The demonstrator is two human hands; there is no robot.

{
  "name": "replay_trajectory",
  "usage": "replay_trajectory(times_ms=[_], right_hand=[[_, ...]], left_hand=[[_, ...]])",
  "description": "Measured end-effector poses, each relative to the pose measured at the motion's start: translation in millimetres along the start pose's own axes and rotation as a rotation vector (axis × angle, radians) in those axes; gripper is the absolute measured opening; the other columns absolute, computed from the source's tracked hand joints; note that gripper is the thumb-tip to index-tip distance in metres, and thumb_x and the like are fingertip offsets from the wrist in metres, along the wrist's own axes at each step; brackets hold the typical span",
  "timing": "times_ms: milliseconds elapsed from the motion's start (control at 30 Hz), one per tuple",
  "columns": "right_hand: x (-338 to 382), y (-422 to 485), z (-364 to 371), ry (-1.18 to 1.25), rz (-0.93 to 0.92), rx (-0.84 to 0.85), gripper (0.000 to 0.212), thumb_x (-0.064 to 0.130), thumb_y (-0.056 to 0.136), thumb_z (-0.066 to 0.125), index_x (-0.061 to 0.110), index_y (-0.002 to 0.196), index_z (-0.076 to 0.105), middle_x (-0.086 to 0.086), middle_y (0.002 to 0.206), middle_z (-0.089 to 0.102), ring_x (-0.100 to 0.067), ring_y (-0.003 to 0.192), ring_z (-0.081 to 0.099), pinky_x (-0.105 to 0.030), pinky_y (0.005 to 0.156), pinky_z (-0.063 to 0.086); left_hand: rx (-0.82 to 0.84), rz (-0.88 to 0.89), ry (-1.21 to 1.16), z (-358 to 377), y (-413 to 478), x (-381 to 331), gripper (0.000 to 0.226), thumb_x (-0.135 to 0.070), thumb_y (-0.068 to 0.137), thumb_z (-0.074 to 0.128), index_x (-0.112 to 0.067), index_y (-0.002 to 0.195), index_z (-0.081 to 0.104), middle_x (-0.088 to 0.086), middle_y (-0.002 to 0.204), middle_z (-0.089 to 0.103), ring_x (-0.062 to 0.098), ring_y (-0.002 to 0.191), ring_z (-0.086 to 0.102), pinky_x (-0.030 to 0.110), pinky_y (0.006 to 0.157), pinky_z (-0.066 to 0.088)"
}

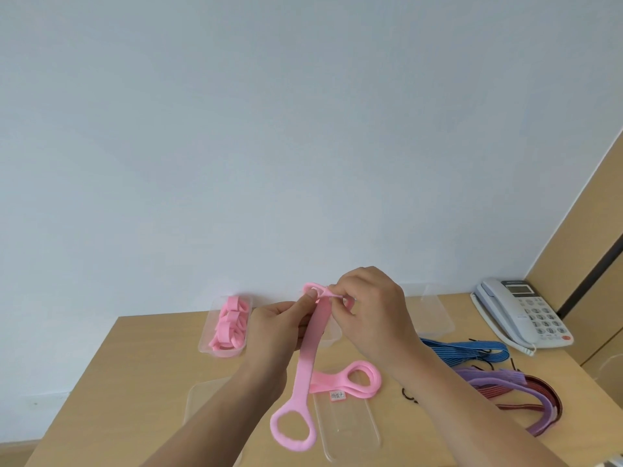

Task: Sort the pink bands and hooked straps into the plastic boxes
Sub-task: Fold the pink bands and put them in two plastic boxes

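Left hand (279, 326) and right hand (371, 308) both pinch the top loop end of the pink band (308, 352), held up over mid-desk. The rest hangs free. Looks soft, light and floppy. It should roll from the end, but keep it pinched or it likely uncoils. Rolled ones sit in the box (203, 345) near the far-left corner.

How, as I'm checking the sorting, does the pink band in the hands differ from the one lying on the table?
The held pink band hangs at full length, its upper end pinched by the left hand and right hand; the lying pink band rests flat on the table, untouched. The held one shows a loop at each end; the lying one shows only one loop. Both are the same pink.
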State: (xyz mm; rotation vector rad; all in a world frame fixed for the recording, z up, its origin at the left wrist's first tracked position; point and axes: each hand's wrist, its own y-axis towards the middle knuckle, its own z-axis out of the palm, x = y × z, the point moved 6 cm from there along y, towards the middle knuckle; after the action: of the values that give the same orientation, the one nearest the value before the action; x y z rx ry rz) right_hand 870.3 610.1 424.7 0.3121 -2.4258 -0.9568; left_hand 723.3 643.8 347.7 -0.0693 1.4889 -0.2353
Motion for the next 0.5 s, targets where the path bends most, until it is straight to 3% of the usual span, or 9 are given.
replay_trajectory(times_ms=[133,233,500], right_hand=[[-0.7,-2.6,2.7,0.000,-0.025,-0.015,0.016,-0.001,0.074,0.079,0.013,0.074,0.073,0.005,0.072,0.062,-0.015,0.070,0.056,-0.031,0.058,0.049],[-0.3,-5.0,3.8,0.015,-0.036,-0.032,0.014,0.000,0.077,0.080,0.011,0.073,0.073,0.004,0.075,0.063,-0.017,0.073,0.059,-0.032,0.059,0.050],[2.7,-5.2,9.3,0.057,-0.073,-0.014,0.011,0.003,0.085,0.076,0.011,0.076,0.077,0.003,0.084,0.064,-0.018,0.080,0.060,-0.031,0.064,0.051]], left_hand=[[0.047,0.047,-0.017,3.1,-0.3,-2.9,0.034,-0.047,0.089,0.076,-0.014,0.088,0.085,0.020,0.096,0.078,0.033,0.091,0.074,0.048,0.094,0.057],[0.088,0.064,-0.050,4.4,-0.8,-3.9,0.022,-0.037,0.089,0.077,-0.018,0.095,0.085,0.012,0.100,0.081,0.033,0.104,0.075,0.053,0.103,0.056],[0.088,0.070,-0.070,1.2,3.2,-1.0,0.018,-0.032,0.092,0.077,-0.016,0.096,0.085,0.013,0.100,0.081,0.037,0.106,0.073,0.054,0.102,0.057]])
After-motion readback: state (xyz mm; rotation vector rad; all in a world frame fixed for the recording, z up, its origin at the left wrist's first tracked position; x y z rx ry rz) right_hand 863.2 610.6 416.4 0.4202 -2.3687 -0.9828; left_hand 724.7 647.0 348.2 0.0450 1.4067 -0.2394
